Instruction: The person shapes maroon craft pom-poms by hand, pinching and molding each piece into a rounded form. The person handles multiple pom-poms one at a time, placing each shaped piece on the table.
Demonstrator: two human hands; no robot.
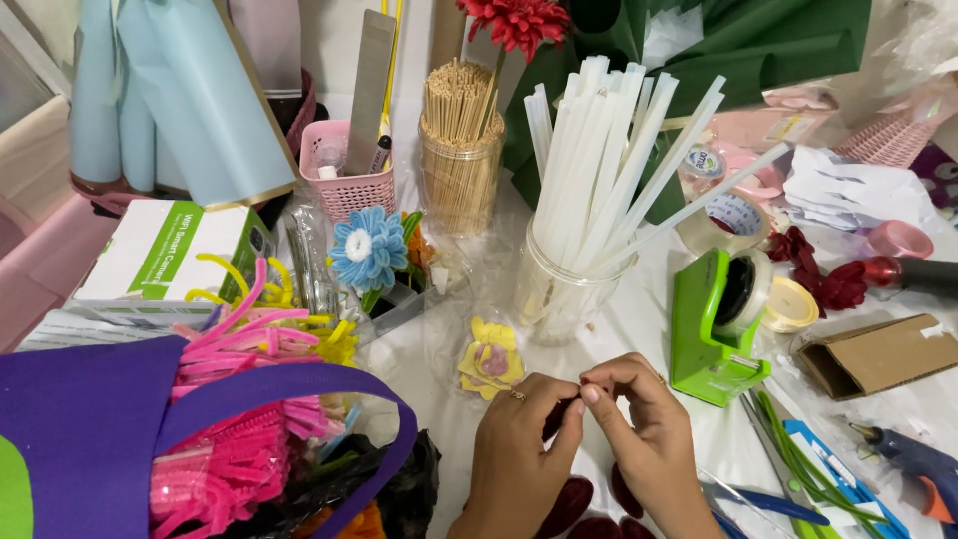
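Pinching dark petal (561, 411) — both hands | jar (559, 289) — white sticks (609, 160)

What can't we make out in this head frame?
- Small item pinched between left hand and right hand: hidden by fingertips.
- Dark red pieces below the hands: cut off by bottom edge.
- Glue gun: cut off by right edge.
- Purple bag: contents partly hidden.

White-and-green box (165, 250) left; brown carton (878, 354) right.
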